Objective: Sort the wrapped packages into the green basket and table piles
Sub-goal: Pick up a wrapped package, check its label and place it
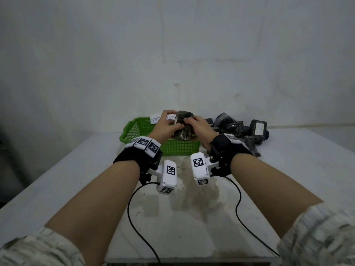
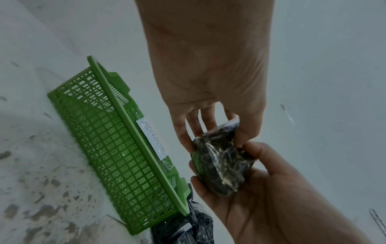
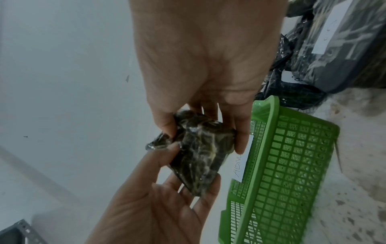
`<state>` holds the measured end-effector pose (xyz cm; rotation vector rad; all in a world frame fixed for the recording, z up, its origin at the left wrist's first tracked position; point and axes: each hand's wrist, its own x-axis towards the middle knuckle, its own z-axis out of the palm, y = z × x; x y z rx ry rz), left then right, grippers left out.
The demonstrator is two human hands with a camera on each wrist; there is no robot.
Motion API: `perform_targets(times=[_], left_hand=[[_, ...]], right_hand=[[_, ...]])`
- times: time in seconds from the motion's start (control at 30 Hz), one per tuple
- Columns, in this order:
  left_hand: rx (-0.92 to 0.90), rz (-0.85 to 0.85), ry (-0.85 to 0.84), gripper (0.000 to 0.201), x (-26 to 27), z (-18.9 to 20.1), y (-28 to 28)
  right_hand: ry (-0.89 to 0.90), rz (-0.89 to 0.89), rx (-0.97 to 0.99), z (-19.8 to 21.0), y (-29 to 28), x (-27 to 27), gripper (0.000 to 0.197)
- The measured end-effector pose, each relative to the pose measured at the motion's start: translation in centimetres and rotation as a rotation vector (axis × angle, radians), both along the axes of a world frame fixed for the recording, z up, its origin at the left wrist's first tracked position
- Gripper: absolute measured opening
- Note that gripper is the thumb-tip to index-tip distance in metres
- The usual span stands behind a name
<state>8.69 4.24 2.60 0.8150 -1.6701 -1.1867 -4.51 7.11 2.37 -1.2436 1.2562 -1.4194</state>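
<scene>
Hands meet over the green basket (image 1: 146,127), and I hold one wrapped package (image 1: 183,124) between them. My left hand (image 1: 167,124) takes its left side, thumb on one face and fingers behind; my right hand (image 1: 200,127) curls round its right side, fingertips pressing the wrap. Neither hand is free.

In the head view the package stands roughly upright, long axis running from the basket up toward the far wall, tilted a little. A white label edge shows at its upper end in the left wrist view, but I cannot read it.

I judge it light and fairly firm, a small dark block under glossy, crinkled film. The film looks slippery, so holding across the flat faces seems safer than pinching the loose corner.

Below, the basket sits on the pale, stained desk (image 1: 192,217), with a handwritten paper label (image 1: 157,118) at its far rim. To its right lies a pile of dark packages (image 1: 240,129), touching one another, one showing a white tag.
</scene>
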Motion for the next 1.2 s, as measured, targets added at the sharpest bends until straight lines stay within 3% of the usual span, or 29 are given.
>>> perform_targets(times=[0.2, 0.3, 0.4, 0.53, 0.63, 0.8, 0.93, 1.1, 1.2], left_hand=[[0.151, -0.062, 0.011, 0.028, 1.2, 0.6, 1.6], [-0.043, 0.053, -0.089, 0.037, 1.9, 0.2, 0.9], [-0.167, 0.178, -0.128, 0.045, 2.4, -0.2, -0.5], [-0.185, 0.188, -0.12, 0.053, 2.9, -0.7, -3.4], [-0.169, 0.205, -0.119, 0.049, 3.0, -0.9, -6.1], [-0.097, 0.229, -0.2, 0.029, 3.0, -1.2, -10.7], [-0.027, 0.228, -0.187, 0.035, 2.7, -0.9, -13.3], [0.095, 0.174, -0.122, 0.01, 2.8, 0.0, -15.6], [0.195, 0.219, -0.025, 0.015, 2.9, 0.8, -16.6]], right_hand=[[-0.071, 0.058, 0.011, -0.4, 0.4, 0.2, 0.031], [-0.07, 0.075, 0.001, -0.4, -0.1, 0.2, 0.041], [-0.276, 0.097, -0.005, -0.6, -1.1, 0.2, 0.057], [-0.335, 0.16, -0.004, -0.9, -3.8, 0.9, 0.039], [-0.278, 0.043, 0.047, -0.8, -6.8, 1.1, 0.038], [-0.012, -0.03, 0.08, -0.3, -12.0, 0.7, 0.007], [0.073, 0.131, 0.108, -0.3, -14.2, 0.8, 0.013], [0.079, 0.148, 0.115, 0.3, -15.9, 0.8, 0.038], [0.205, 0.27, 0.228, 1.4, -16.5, 0.6, 0.031]])
